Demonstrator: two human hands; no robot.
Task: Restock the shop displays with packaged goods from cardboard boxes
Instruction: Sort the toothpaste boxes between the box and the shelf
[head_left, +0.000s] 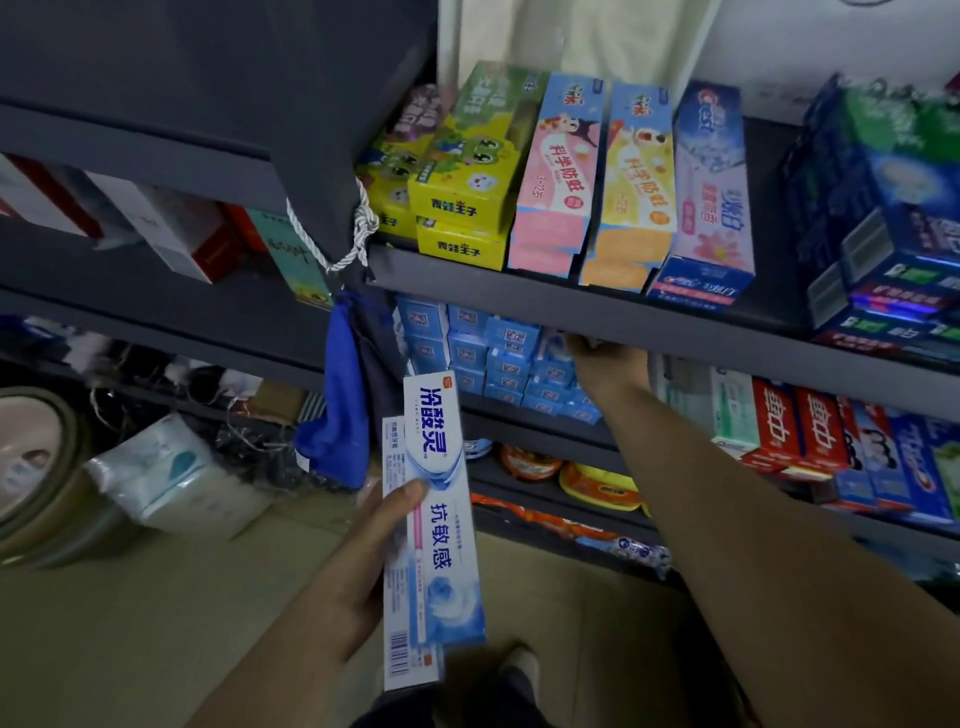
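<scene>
L hand (363, 561) is gripping two white-blue toothpaste boxes (441, 525), long axis upright, below-left of the blue stack (498, 358) on the mid shelf (545, 426). R hand (605, 358) is nearer, fingers being hidden under the upper shelf edge; grip can't be told. "抗敏感" is being shown; "Crest" box (709, 192) above.

White rope (347, 236) is knotting round the dark shelf post at centre, a blue drawstring bag (336, 415) hanging just below it. Far left, a round metal tub (36, 473) is sitting on the floor beside wrapped tissue packs (161, 473).
</scene>
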